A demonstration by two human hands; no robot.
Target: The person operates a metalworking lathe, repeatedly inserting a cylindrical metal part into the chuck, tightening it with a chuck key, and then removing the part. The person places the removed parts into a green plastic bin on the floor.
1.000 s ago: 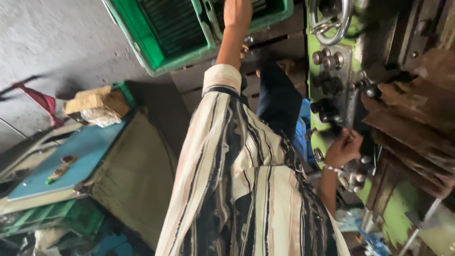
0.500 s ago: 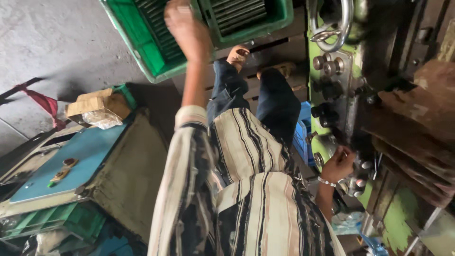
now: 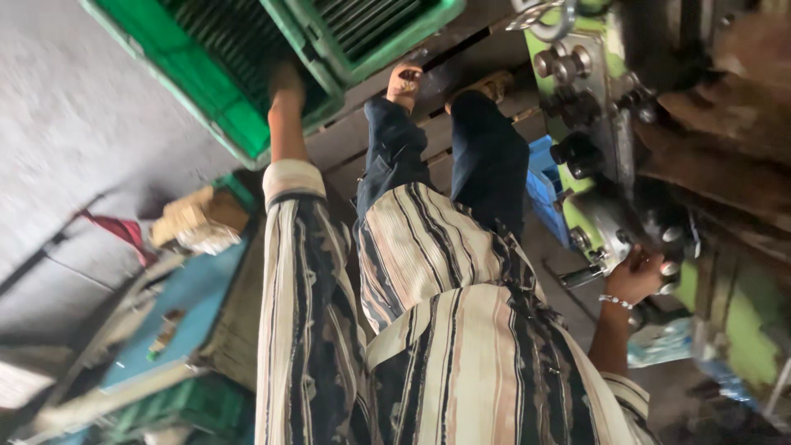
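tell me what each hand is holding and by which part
Left hand reaches into the green crate; any hold is hidden. Right hand rests on the green machine at its knobs; the grip is unclear.

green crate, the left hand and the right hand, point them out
green crate (image 3: 239,124): head view, on its near green rim.
left hand (image 3: 286,82): head view, on the back of the hand, down in the crate.
right hand (image 3: 638,276): head view, on the back of the hand, at the green machine (image 3: 733,321).
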